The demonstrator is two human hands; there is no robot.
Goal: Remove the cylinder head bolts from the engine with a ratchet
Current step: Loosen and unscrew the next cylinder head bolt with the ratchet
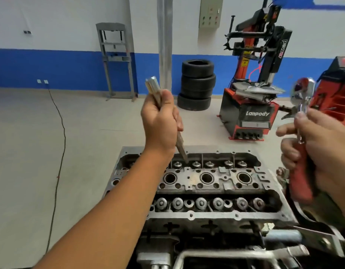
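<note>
Bolt (163, 115) sits in our left hand (161, 127), the fingers (177, 121) curled round its middle so that its head sticks out above them and its shank runs out below. Its long axis is tilted, head up and away to the left, tip down toward the cylinder head (206, 183), ending just above the far row of valve springs. Our right hand (321, 148) has its fingers wrapped round the red grip of the ratchet (301, 136), whose chrome head points up, well apart from the bolt. Under both hands lies the engine with its open bores. Beyond our fingers stand a stack of tyres (196, 84) and a red tyre changer (251, 90) on the floor.
</note>
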